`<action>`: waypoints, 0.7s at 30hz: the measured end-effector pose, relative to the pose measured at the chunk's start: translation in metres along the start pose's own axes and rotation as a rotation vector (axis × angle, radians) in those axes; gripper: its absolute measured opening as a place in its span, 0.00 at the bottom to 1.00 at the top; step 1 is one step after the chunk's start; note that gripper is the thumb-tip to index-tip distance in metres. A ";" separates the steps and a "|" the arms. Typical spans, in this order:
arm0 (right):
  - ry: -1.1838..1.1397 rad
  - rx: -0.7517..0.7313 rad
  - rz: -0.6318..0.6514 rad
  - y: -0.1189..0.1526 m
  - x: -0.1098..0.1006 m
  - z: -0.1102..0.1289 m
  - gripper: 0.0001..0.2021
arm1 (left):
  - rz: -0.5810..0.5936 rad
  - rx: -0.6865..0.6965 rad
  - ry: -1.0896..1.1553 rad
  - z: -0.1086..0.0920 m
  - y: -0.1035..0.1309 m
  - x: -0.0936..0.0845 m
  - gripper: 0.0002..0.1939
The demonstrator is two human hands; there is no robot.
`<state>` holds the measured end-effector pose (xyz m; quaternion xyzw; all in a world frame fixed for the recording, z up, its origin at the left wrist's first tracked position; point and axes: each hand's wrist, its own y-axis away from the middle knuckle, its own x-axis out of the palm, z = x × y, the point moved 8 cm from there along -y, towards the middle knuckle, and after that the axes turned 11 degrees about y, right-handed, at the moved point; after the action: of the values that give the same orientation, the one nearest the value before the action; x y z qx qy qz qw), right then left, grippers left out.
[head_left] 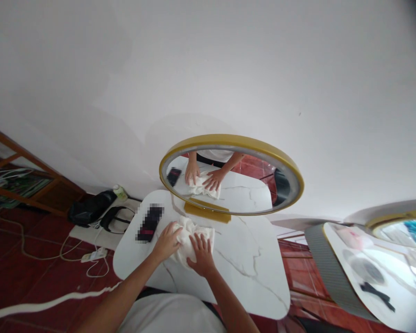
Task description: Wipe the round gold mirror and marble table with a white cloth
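A crumpled white cloth (186, 238) lies on the white marble-patterned table (249, 259), in front of the mirror's gold base. My left hand (167, 241) is at the cloth's left side, its fingers curled onto the fabric and gripping it. On the right part of the cloth rests my right hand (203, 254), its fingers spread flat. A dark, partly pixelated object (150, 223) lies on the table to the left of my left hand. The oval mirror (232, 178) reflects both hands and the cloth.
At the right stands a second table (395, 282) with a black item (377, 296) and another gold-rimmed mirror. Left on the floor are a black bag (92, 208), a bottle (119, 192), a power strip (94, 255) and cables. A wall rises behind the mirror (208, 69).
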<state>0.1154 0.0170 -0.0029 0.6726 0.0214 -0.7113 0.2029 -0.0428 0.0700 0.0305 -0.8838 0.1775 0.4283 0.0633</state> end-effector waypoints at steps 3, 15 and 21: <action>-0.001 0.002 -0.020 0.005 0.003 0.005 0.42 | -0.109 -0.062 -0.084 0.013 0.011 -0.016 0.31; -0.050 -0.080 0.008 -0.004 -0.029 0.030 0.42 | -0.150 -0.159 -0.181 0.036 0.025 -0.032 0.32; -0.034 -0.099 0.022 0.008 -0.020 0.037 0.41 | 0.056 0.147 0.003 0.006 0.054 0.001 0.32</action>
<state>0.0831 0.0032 0.0220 0.6497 0.0458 -0.7185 0.2440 -0.0664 0.0215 0.0282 -0.8720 0.2330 0.4146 0.1157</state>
